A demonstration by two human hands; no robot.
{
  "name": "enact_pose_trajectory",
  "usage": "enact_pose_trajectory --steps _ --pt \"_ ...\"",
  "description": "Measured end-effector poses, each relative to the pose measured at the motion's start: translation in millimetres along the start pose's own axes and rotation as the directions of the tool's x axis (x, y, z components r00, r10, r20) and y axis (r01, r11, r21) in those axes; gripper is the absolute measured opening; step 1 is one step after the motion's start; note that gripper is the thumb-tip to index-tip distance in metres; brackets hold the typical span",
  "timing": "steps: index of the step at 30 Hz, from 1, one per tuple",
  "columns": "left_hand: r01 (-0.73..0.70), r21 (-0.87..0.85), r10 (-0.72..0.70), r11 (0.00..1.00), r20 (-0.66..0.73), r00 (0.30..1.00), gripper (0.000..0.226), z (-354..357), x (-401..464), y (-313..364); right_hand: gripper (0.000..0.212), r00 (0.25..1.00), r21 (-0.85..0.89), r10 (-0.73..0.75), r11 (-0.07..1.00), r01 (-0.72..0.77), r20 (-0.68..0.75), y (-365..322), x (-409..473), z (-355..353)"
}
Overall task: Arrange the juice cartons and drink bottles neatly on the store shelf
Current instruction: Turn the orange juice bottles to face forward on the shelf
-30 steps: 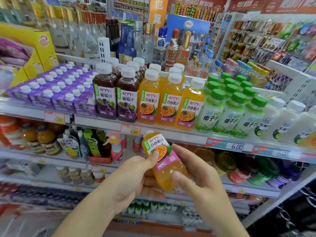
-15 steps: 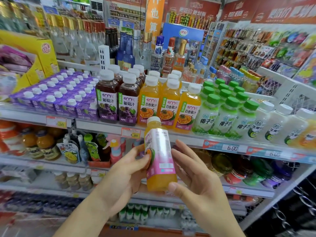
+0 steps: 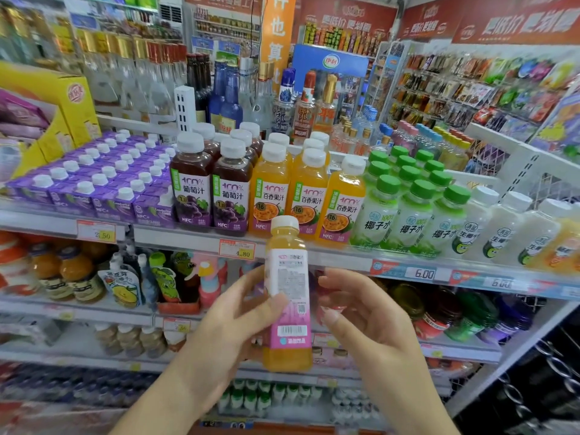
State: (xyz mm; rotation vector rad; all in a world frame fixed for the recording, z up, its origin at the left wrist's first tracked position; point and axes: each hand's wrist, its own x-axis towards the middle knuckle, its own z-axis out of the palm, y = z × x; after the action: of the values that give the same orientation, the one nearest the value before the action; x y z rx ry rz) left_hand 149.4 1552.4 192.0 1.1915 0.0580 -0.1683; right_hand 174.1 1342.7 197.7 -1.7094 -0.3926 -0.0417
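Observation:
An orange passion fruit juice bottle (image 3: 290, 277) with a white cap stands upright in front of the shelf, its back label and barcode facing me. My left hand (image 3: 232, 324) grips it, thumb across the label and fingers behind. My right hand (image 3: 367, 321) hovers just right of the bottle, fingers relaxed, with a small gap between them. On the shelf (image 3: 188, 237) stand purple juice cartons (image 3: 103, 177), dark grape juice bottles (image 3: 191, 189), a row of matching orange bottles (image 3: 306, 189) and green-capped coconut water (image 3: 411, 215).
White-capped pale bottles (image 3: 502, 227) fill the shelf's right end. Glass liquor bottles (image 3: 232, 98) stand behind the juice rows. A yellow box (image 3: 62, 98) sits at the upper left. Lower shelves hold jars and pouches (image 3: 125, 284). A white wire rack (image 3: 518, 171) juts out at right.
The bottle was turned from tilted with its front label showing to upright with its back label toward me, and it rose slightly. My right hand came off the bottle.

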Motion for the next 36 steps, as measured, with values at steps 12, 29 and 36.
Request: enact_pose_trajectory --steps 12,29,36 --pt "-0.287 0.787 0.51 0.546 -0.04 0.859 0.098 48 38 20 0.041 0.99 -0.299 -0.13 0.948 0.108 -0.052 -62 66 -45" --pt "-0.409 0.897 0.743 0.166 0.158 0.65 0.055 56 146 106 0.021 0.808 -0.193 -0.557 0.829 0.525 -0.192 -153 206 -135" --pt "-0.201 0.971 0.665 -0.132 0.237 0.708 0.052 46 183 99 0.028 0.845 -0.307 -0.516 0.834 0.459 -0.138 -127 283 -135"
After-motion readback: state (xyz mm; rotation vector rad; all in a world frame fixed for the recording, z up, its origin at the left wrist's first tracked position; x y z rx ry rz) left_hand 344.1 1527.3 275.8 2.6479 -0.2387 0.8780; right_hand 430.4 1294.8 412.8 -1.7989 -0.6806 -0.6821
